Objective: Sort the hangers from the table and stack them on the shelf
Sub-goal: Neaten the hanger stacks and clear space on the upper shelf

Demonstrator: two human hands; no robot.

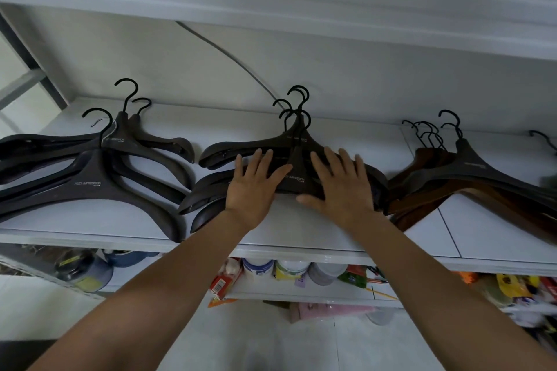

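Meanwhile both hands, left (252,182) and right (340,182), lie spread flat on the middle hanger pile (256,144), between neighbouring piles.

The left pile of hangers (90,172) and the brown pile (470,190) run off the frame's edges.

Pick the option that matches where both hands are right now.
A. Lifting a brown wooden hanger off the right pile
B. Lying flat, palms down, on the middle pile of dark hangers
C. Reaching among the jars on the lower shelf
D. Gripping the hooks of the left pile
B: the left hand and right hand lie open, fingers spread, on the middle pile of dark hangers on the shelf.
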